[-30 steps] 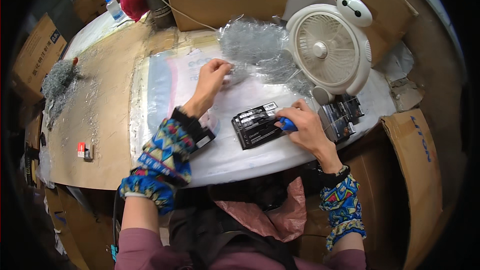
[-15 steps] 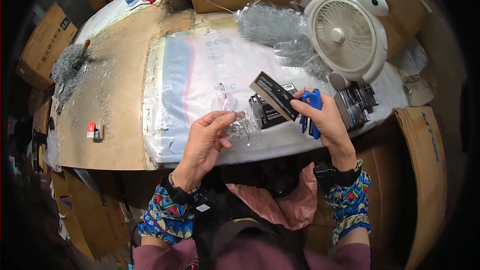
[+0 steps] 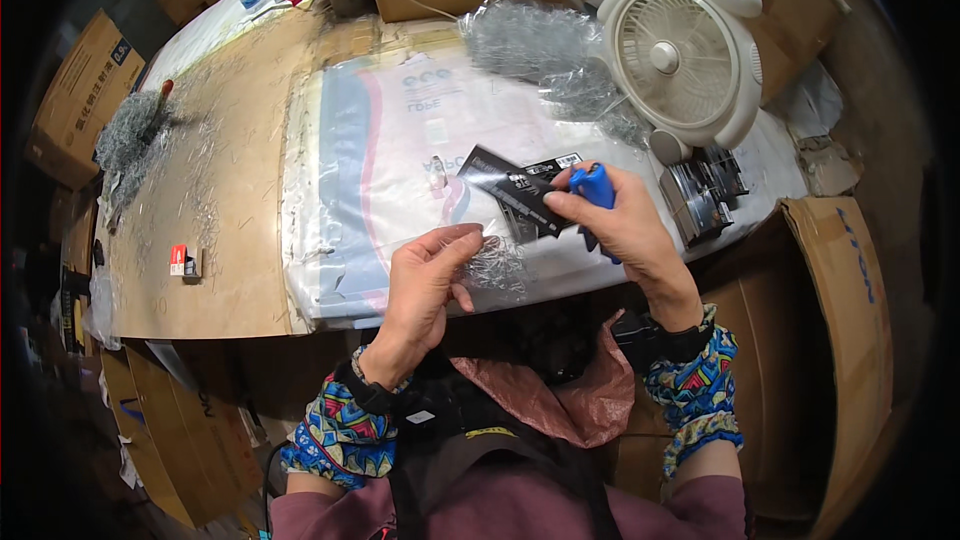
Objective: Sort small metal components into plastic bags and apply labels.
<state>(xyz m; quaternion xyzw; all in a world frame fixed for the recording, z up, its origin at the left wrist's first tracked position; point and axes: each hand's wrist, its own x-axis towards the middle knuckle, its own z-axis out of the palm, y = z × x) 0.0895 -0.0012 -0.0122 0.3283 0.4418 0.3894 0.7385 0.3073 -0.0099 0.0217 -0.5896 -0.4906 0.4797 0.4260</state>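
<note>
My left hand (image 3: 432, 275) has thumb and fingertips pinched together on a bit of crumpled clear plastic film (image 3: 497, 268), which hangs beside the fingers. A flat black printed card (image 3: 508, 188) is gripped between thumb and fingers of my right hand (image 3: 628, 225), slanting up to the left. The same hand keeps a blue-handled tool (image 3: 593, 186) in its palm; its working end is hidden. Below the card lie more black printed packages (image 3: 550, 168) on the plastic-covered table, partly covered by the card and hand.
A white fan (image 3: 680, 60) stands at the back right beside a heap of clear plastic bags (image 3: 530, 45). Black packages (image 3: 695, 205) are stacked near the right edge. Wire-like pieces (image 3: 130, 130) and a small red-and-white box (image 3: 185, 261) lie left. An open carton (image 3: 835, 310) stands right.
My right hand has moved slightly left and up, bringing the card further left and tilting it flatter. My left hand stays near its place with the film.
</note>
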